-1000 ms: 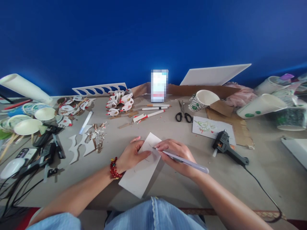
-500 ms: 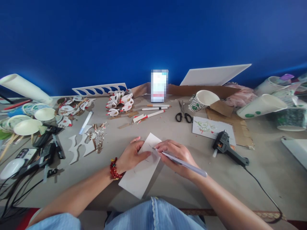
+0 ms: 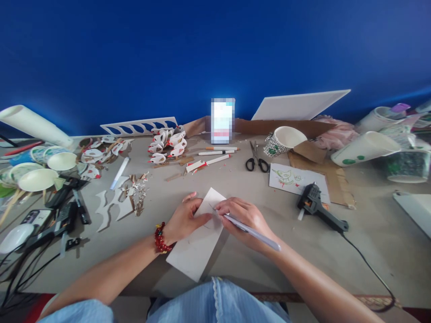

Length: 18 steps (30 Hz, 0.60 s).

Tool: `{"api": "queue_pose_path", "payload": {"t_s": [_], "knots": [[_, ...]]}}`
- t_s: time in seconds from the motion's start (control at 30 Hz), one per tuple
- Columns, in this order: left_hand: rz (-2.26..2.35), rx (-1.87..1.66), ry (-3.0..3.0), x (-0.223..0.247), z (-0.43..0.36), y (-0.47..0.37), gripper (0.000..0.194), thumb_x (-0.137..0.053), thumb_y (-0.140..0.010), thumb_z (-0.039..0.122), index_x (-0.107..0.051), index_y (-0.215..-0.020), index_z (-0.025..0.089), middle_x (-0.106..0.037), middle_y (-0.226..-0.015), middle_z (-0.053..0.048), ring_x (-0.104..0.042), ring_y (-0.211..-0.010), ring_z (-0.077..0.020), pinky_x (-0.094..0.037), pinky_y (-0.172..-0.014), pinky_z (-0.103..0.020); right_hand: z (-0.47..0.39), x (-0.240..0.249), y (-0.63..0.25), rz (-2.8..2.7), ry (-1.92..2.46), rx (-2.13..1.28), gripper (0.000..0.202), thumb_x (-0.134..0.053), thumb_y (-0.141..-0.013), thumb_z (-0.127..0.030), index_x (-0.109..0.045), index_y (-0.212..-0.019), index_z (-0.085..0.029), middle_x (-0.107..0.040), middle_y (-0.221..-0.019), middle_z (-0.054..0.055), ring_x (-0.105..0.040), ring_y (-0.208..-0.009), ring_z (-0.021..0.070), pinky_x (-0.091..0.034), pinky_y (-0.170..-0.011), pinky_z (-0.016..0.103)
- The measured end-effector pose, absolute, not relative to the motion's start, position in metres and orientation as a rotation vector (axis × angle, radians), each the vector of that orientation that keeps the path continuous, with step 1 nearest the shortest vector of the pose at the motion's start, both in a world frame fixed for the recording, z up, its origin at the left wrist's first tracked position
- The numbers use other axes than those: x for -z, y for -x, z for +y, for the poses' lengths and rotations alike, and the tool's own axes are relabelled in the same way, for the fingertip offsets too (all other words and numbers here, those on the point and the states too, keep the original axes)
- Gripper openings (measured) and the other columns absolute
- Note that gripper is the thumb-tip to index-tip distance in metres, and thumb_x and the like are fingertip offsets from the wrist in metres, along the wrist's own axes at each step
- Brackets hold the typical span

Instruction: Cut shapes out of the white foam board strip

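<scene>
My left hand [image 3: 185, 220], with a red bead bracelet at the wrist, grips a narrow white board [image 3: 193, 253]. Its thumb lies across the board's face and the other fingers are at the left edge, partly hidden. Closed around a pale lilac pen [image 3: 257, 235], my right hand [image 3: 244, 218] rests over the board's upper right edge. The pen's tip is near a short dark curved line on the board, mostly covered by the fingers. Other faint marks show lower on the board.
Behind the board lie markers [image 3: 215, 153], black-handled scissors [image 3: 256, 163] and several white bird cutouts [image 3: 177, 148]. A glue gun [image 3: 314, 202] and its cord are to the right. Foam scraps [image 3: 104, 208], paper cups [image 3: 38, 179] and cables are at left; a phone [image 3: 222, 121] stands upright behind.
My right hand and the pen have shifted slightly left, and the pen's back end has swung left. My left hand and the board look nearly the same.
</scene>
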<state>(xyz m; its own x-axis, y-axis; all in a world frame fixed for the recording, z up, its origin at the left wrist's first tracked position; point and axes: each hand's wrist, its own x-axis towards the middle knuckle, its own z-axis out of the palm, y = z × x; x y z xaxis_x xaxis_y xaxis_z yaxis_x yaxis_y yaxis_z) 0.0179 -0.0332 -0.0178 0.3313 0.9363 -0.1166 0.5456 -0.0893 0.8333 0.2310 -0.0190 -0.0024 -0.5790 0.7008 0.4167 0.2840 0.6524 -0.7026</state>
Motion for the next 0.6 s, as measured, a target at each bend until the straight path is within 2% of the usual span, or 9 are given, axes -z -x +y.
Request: {"api": "queue_pose_path", "payload": {"t_s": [0.27,0.47,0.6], "knots": [[1.312,-0.582,-1.776,0.018,-0.034,-0.019,0.021,-0.058,-0.088,0.038,-0.068,-0.083,0.020,-0.069,-0.075,0.007,-0.063,-0.070,-0.0142,-0.022,-0.118,-0.041,-0.020,0.001,-0.229,-2.212,0.768,-0.682,0.009,-0.052,-0.093,-0.017,-0.060,-0.095,-0.022,-0.073,-0.093,0.008,-0.068,-0.085,0.0201,-0.055,-0.074,0.032],[1.340,-0.578,-1.820,0.024,-0.033,-0.017,0.024,-0.056,-0.086,0.038,-0.059,-0.073,0.019,-0.060,-0.063,0.008,-0.059,-0.063,-0.0131,-0.023,-0.118,-0.042,-0.018,-0.010,-0.237,-2.149,0.731,-0.763,0.008,-0.055,-0.092,-0.016,-0.060,-0.093,-0.022,-0.073,-0.094,0.008,-0.069,-0.089,0.0198,-0.055,-0.077,0.032],[1.309,-0.561,-1.773,0.022,-0.032,-0.017,0.021,-0.057,-0.085,0.037,-0.062,-0.076,0.019,-0.066,-0.069,0.006,-0.062,-0.067,-0.0142,-0.019,-0.119,-0.044,-0.015,-0.014,-0.243,-2.097,0.775,-0.843,0.007,-0.056,-0.092,-0.017,-0.060,-0.094,-0.022,-0.072,-0.094,0.007,-0.069,-0.089,0.0187,-0.054,-0.078,0.031]]}}
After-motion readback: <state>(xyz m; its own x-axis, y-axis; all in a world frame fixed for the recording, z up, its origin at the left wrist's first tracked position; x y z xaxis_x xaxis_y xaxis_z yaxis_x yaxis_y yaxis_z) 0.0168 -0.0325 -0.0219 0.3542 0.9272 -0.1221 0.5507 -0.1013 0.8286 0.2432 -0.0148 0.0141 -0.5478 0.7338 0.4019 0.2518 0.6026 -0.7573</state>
